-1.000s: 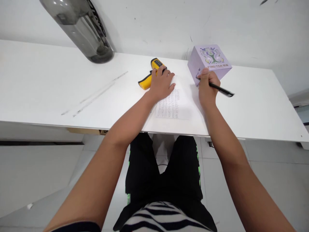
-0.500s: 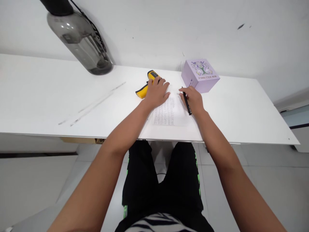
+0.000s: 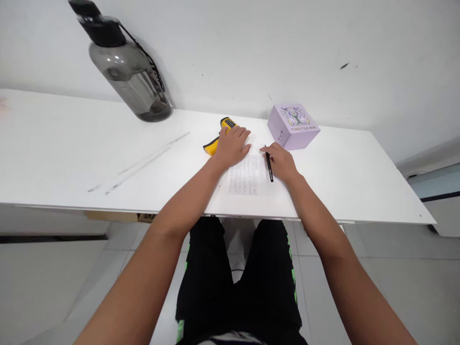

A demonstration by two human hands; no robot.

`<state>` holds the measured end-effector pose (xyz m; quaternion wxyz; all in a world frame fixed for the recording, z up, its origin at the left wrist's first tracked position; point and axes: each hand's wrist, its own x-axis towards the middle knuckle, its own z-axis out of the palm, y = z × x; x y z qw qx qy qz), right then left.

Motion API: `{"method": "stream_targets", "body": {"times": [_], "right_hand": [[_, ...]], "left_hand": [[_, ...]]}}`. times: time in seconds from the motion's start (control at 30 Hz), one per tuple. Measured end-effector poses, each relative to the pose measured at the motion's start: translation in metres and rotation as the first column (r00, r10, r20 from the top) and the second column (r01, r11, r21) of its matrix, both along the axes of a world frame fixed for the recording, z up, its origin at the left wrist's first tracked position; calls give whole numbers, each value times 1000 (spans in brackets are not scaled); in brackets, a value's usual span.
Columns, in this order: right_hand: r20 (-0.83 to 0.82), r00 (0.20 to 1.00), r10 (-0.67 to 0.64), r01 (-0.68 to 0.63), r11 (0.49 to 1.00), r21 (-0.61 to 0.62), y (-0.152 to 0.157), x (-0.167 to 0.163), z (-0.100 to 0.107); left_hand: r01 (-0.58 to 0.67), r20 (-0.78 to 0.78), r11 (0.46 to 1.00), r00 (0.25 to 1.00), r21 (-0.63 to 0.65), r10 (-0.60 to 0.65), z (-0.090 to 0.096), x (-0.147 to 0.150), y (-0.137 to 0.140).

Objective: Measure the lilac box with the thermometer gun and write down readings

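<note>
A sheet of paper (image 3: pixel 244 179) covered in rows of small handwriting lies in front of me on the white table (image 3: pixel 172 182). My left hand (image 3: pixel 233 146) rests flat over its upper left part, fingers spread. Partly under and beside that hand is a yellow-and-black pistol-shaped device (image 3: pixel 212 146); its middle is hidden by my fingers. At the paper's right side, my right hand (image 3: pixel 283 163) is closed on a black pen (image 3: pixel 269 170). The pen slants across the fingers, its lower end toward me. Its far end is near the fingertips, and I cannot tell whether it touches the paper.
A lilac tea box (image 3: pixel 293 127) stands by the wall, just beyond my right hand. To the back left is a grey see-through bottle (image 3: pixel 134 81) with a black cap and strap. Dark streaks (image 3: pixel 147 163) mark the tabletop at left. The table's front edge runs below my forearms.
My view has tipped up slightly, so more of the bottle shows. The right hand with the pen has shifted a little left over the paper, and the pen stands steeper. The left hand stays put.
</note>
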<state>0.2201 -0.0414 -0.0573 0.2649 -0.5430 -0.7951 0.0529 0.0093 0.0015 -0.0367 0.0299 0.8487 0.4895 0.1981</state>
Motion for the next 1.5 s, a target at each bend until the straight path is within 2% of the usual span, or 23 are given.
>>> {"method": "stream_targets", "body": {"times": [0.27, 0.37, 0.5, 0.6, 0.73, 0.87, 1.13, 1.27, 1.37, 1.5], "right_hand": [[57, 998, -20, 19, 1000, 19, 0, -2, -3], [65, 997, -30, 29, 999, 20, -1, -1, -5], [48, 998, -34, 34, 999, 14, -3, -2, -4], [22, 999, -43, 43, 999, 15, -4, -3, -3], [-64, 995, -78, 79, 997, 16, -4, -5, -1], [-145, 985, -90, 87, 996, -22, -6, -10, 0], [-103, 992, -70, 60, 993, -104, -10, -22, 4], [-195, 964, -180, 184, 983, 6, -8, -14, 4], [-271, 922, -275, 314, 943, 112, -3, -5, 3], [-282, 908, -312, 369, 912, 180, 1, 2, 1]], "left_hand": [[-21, -16, 999, 1000, 30, 22, -4, 1, 0], [-130, -1, 989, 991, 70, 130, 1, -1, -2], [-348, 69, 931, 937, 107, 343, 3, -10, -2], [-447, 61, 893, 894, 48, 444, -1, -16, 2], [-508, -32, 855, 861, -107, 508, 0, -18, 7], [-536, -102, 819, 844, -207, 527, 8, -17, 7], [-536, -69, 811, 841, -234, 536, 4, -27, 14], [-507, -1, 844, 857, -173, 515, 5, -27, 12], [-496, 48, 861, 863, -116, 504, 10, -24, 6], [-454, 142, 887, 876, -87, 462, 14, -20, 2]]}}
